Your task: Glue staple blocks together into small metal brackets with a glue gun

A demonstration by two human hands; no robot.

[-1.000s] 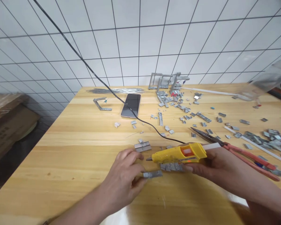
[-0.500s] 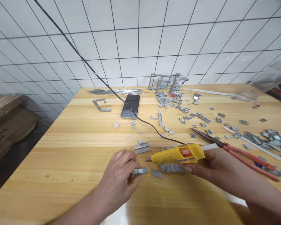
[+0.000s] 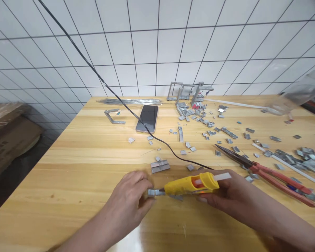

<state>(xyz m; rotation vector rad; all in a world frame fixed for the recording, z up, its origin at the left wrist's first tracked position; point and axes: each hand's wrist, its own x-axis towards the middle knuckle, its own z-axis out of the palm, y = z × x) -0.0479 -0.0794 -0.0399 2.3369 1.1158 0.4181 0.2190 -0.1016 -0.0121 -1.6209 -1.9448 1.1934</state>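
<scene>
My left hand [image 3: 132,194] pinches a small grey metal piece [image 3: 151,192] between thumb and fingers, low over the table. In my right hand [image 3: 223,192] is a yellow hot glue gun [image 3: 191,184], with a white glue stick [image 3: 224,176] poking out of its back. The gun's dark nozzle tip meets the right end of the metal piece; whether it touches I cannot tell. A flat grey strip [image 3: 176,197] lies partly hidden under the gun. Just beyond sits a wider grey metal piece [image 3: 160,166] with a small bit on it.
Red-handled long-nose pliers [image 3: 256,166] lie on the right, near a heap of grey scraps [image 3: 306,157]. A phone [image 3: 147,118] rests at the back, crossed by the black cord [image 3: 170,147]. Bundled wires [image 3: 130,102] and upright grey frames [image 3: 185,91] are by the tiled wall.
My right hand has brought the glue gun left and down, so its nozzle is now at the metal piece. My left hand has stayed nearly in place.
</scene>
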